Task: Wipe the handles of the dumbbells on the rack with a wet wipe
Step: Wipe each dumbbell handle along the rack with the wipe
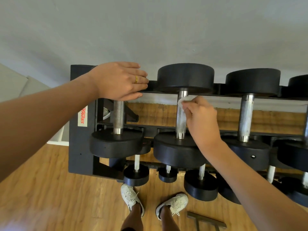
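Observation:
A black rack [80, 144] holds several black dumbbells with silver knurled handles. My right hand [200, 117] pinches a white wet wipe [184, 100] against the upper part of the second dumbbell's handle [180, 120] on the top row. My left hand [120, 80], wearing a gold ring, lies flat with straight fingers over the far head of the leftmost dumbbell, whose handle [118, 117] shows below the palm. A third handle [245, 117] stands to the right.
A lower row holds smaller dumbbells [136, 175] near my white shoes [131, 197]. A grey wall rises behind the rack. A dark metal bracket [206, 220] lies on the wooden floor at the lower right.

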